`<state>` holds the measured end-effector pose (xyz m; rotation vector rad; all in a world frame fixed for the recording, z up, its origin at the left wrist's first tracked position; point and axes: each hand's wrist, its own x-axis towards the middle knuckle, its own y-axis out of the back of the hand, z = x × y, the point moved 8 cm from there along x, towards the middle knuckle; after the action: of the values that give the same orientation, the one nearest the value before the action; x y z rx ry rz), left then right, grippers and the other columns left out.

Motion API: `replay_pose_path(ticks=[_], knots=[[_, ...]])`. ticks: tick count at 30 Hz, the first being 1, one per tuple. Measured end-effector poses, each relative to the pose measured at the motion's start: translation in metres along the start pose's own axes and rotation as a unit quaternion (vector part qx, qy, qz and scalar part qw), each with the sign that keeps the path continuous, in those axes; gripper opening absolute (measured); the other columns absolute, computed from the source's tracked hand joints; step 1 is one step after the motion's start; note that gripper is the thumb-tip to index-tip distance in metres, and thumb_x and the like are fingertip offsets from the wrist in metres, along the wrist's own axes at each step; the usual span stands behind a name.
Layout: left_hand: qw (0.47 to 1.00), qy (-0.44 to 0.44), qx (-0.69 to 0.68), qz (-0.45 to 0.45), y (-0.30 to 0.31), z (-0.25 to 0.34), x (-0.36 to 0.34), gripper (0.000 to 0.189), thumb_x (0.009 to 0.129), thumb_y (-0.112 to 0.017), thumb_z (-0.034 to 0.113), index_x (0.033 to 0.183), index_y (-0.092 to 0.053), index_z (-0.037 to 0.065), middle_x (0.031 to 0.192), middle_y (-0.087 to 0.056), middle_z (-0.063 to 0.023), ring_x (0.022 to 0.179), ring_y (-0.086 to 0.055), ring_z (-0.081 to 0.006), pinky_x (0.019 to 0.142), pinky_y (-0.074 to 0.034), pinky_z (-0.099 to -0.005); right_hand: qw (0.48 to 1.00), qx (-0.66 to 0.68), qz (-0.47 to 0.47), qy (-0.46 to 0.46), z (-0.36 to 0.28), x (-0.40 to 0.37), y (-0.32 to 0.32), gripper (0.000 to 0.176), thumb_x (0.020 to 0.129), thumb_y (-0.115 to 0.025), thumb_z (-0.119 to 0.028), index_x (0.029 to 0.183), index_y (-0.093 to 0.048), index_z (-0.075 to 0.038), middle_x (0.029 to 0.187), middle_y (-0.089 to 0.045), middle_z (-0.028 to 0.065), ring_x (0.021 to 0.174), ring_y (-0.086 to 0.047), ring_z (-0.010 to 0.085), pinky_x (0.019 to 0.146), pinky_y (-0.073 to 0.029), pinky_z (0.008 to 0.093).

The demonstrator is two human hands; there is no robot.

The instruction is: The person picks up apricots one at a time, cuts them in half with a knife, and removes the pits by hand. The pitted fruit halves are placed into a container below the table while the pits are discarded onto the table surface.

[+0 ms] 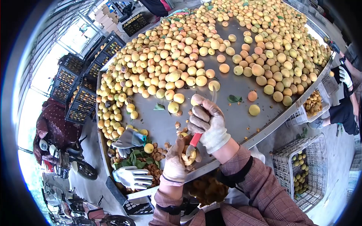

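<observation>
Both my hands wear whitish gloves with soiled fingers. My right hand (211, 122) is closed around a red-handled knife (195, 139), whose curved metal shows above the fist, with another metal end below the handle. My left hand (174, 162) is closed on an opened apricot (188, 157) at the front of the metal table (226, 98). The knife's lower end touches or overlaps that apricot; its exact contact is hidden. Whole apricots (166, 67) are heaped across the table beyond my hands. Small brownish pits or scraps (156, 154) lie left of my left hand.
A grey glove (130, 140), a white glove (132, 177) and green leaves (137, 158) lie at the table's left front corner. A plastic basket (281, 154) with some apricots stands right. Black crates (75, 101) are stacked left. A co-worker's gloved hand (345, 76) shows far right.
</observation>
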<state>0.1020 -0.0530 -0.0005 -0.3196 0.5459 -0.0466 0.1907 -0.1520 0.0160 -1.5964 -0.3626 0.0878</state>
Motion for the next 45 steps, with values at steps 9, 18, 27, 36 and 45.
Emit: replay_pose_path(ticks=[9, 18, 27, 36, 45], knots=[[0.99, -0.128, -0.034, 0.057, 0.037, 0.021, 0.025, 0.054, 0.096, -0.051, 0.042, 0.131, -0.048, 0.001, 0.092, -0.062, -0.0087, 0.064, -0.061, -0.0175, 0.051, -0.049, -0.0278, 0.901, -0.407, 0.126, 0.084, -0.046, -0.012, -0.036, 0.021, 0.09, -0.05, -0.007, 0.107, -0.062, -0.002, 0.057, -0.044, -0.0037, 0.039, -0.033, 0.0049, 0.037, -0.029, 0.0222], [0.977, -0.18, -0.067, 0.088, 0.048, 0.031, 0.019, 0.045, 0.095, -0.056, 0.031, 0.128, -0.052, 0.0, 0.1, -0.064, -0.0121, 0.077, -0.065, -0.019, 0.062, -0.055, -0.0296, 0.489, -0.859, -0.068, 0.134, 0.011, -0.017, -0.045, 0.019, 0.077, -0.067, -0.025, 0.085, -0.056, -0.012, 0.064, -0.061, 0.0084, 0.061, -0.063, 0.031, 0.054, -0.047, 0.0396], [0.976, -0.181, -0.026, 0.115, 0.04, 0.03, -0.019, 0.048, 0.096, -0.055, 0.034, 0.128, -0.051, -0.002, 0.103, -0.062, -0.0118, 0.086, -0.065, -0.0206, 0.071, -0.057, -0.033, 0.657, -0.753, 0.036, 0.01, -0.015, -0.022, -0.032, 0.037, 0.077, -0.073, -0.034, 0.1, -0.061, -0.008, 0.079, -0.068, 0.0122, 0.071, -0.067, 0.027, 0.063, -0.051, 0.0349], [0.978, -0.191, -0.016, 0.076, 0.038, 0.035, -0.033, 0.039, 0.098, -0.052, 0.025, 0.125, -0.054, -0.003, 0.105, -0.063, -0.0114, 0.091, -0.064, -0.0168, 0.08, -0.054, -0.0305, 0.59, -0.807, 0.003, -0.012, -0.014, -0.015, -0.009, 0.045, 0.079, -0.073, -0.043, 0.099, -0.064, -0.003, 0.071, -0.064, 0.0095, 0.065, -0.065, 0.019, 0.058, -0.049, 0.0318], [0.955, -0.054, 0.244, -0.162, -0.014, 0.021, -0.044, 0.04, 0.087, -0.064, 0.004, 0.125, -0.054, -0.005, 0.122, -0.058, -0.0119, 0.109, -0.055, -0.015, 0.095, -0.042, -0.0251, 0.953, -0.182, 0.175, 0.168, -0.145, -0.032, 0.006, 0.04, 0.092, -0.059, -0.034, 0.122, -0.058, -0.008, 0.079, -0.067, 0.0079, 0.056, -0.058, 0.0139, 0.05, -0.045, 0.0291]])
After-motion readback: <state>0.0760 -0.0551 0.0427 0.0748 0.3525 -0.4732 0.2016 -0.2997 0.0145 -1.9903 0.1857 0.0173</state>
